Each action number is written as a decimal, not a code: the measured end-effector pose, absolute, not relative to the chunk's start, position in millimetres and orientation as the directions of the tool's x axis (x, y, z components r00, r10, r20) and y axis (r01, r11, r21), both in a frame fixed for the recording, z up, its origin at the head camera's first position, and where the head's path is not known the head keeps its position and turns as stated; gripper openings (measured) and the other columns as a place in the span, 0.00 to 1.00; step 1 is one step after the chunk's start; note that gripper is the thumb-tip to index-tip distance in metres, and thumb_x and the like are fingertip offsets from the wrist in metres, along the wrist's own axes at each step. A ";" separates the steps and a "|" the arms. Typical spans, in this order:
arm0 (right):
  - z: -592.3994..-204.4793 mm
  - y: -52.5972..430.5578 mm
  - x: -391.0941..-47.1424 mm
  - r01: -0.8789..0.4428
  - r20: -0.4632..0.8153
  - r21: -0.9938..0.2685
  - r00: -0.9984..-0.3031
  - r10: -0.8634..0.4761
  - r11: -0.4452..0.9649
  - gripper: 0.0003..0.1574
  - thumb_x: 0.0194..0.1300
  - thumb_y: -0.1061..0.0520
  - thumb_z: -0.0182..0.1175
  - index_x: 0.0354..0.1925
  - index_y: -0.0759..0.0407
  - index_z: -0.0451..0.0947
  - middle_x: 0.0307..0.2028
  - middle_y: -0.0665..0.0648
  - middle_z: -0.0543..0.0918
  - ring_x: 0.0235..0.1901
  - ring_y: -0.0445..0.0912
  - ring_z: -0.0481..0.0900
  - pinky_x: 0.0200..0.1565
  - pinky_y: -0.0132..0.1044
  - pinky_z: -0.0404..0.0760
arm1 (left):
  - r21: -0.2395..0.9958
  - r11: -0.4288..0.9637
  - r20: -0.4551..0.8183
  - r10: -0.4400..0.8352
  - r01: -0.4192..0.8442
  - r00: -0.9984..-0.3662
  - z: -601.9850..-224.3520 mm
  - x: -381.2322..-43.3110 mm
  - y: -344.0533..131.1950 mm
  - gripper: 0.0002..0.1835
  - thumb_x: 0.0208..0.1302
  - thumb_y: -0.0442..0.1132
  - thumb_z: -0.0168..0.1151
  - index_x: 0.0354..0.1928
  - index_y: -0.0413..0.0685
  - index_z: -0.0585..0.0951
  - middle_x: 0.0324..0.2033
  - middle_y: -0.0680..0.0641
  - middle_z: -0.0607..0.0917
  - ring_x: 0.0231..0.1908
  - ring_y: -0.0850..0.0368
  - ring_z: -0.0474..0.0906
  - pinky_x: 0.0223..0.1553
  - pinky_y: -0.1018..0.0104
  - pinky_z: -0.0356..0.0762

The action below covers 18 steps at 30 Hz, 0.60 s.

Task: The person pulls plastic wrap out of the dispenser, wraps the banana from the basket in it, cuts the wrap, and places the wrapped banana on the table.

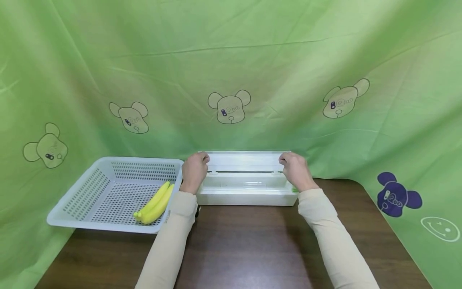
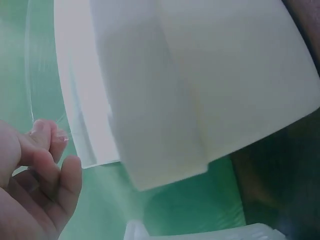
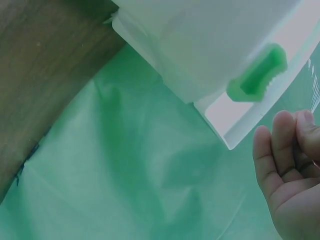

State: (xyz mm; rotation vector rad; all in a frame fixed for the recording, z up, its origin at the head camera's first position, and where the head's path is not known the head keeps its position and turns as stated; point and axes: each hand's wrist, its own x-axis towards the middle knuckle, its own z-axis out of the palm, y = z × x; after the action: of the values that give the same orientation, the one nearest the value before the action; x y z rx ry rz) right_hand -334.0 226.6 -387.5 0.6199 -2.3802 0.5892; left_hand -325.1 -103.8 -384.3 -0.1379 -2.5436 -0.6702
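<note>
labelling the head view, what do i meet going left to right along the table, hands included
Pale plastic basket → yellow bananas inside it → left hand → long white box → right hand.

Free room above the table (image 1: 249,245) between the sleeves (image 1: 169,241), white box (image 1: 249,200) ahead and basket (image 1: 104,227) at left as barriers

"From where did the head camera look?"

"From the person's head, at a middle distance. It faced forward and down, to the printed green cloth (image 1: 231,60) and the dark brown wooden table (image 1: 249,249)."

"And the wrist cameras?"

"Each looked from very near at one end of the long white plastic box (image 1: 249,199): the left beside the left hand (image 2: 40,185), the right beside the right hand (image 3: 292,180). The head view shared this box with both."
</note>
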 end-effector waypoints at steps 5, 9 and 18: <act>-378.0 227.0 -335.3 -0.553 0.675 -0.245 -0.687 -0.269 0.796 0.05 0.56 0.74 0.61 0.30 0.68 0.79 0.28 0.62 0.81 0.28 0.56 0.78 0.34 0.50 0.77 | 0.426 0.869 0.528 -0.012 0.253 -0.849 -376.2 -326.6 -105.3 0.05 0.64 0.39 0.61 0.36 0.50 0.85 0.32 0.49 0.85 0.29 0.51 0.80 0.24 0.54 0.76; -369.3 227.4 -337.6 -0.552 0.692 -0.227 -0.671 -0.266 0.803 0.04 0.56 0.73 0.62 0.30 0.68 0.79 0.27 0.62 0.81 0.28 0.57 0.78 0.34 0.51 0.75 | 0.423 0.868 0.534 -0.009 0.259 -0.846 -365.2 -326.6 -105.8 0.05 0.63 0.39 0.62 0.36 0.49 0.85 0.32 0.48 0.84 0.30 0.50 0.80 0.24 0.54 0.76; -346.9 227.0 -340.7 -0.528 0.665 -0.257 -0.704 -0.249 0.809 0.04 0.57 0.73 0.61 0.32 0.68 0.79 0.30 0.64 0.81 0.31 0.58 0.78 0.38 0.51 0.76 | 0.420 0.856 0.587 -0.004 0.300 -0.809 -341.6 -325.9 -105.8 0.05 0.63 0.37 0.63 0.35 0.45 0.85 0.32 0.47 0.85 0.29 0.49 0.80 0.25 0.55 0.76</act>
State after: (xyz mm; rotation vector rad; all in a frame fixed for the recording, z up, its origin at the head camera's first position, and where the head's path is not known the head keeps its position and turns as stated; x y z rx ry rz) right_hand -340.7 227.0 -346.9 0.5703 -2.3590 0.5797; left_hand -325.9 -105.8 -341.6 -0.2147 -2.4347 -0.6790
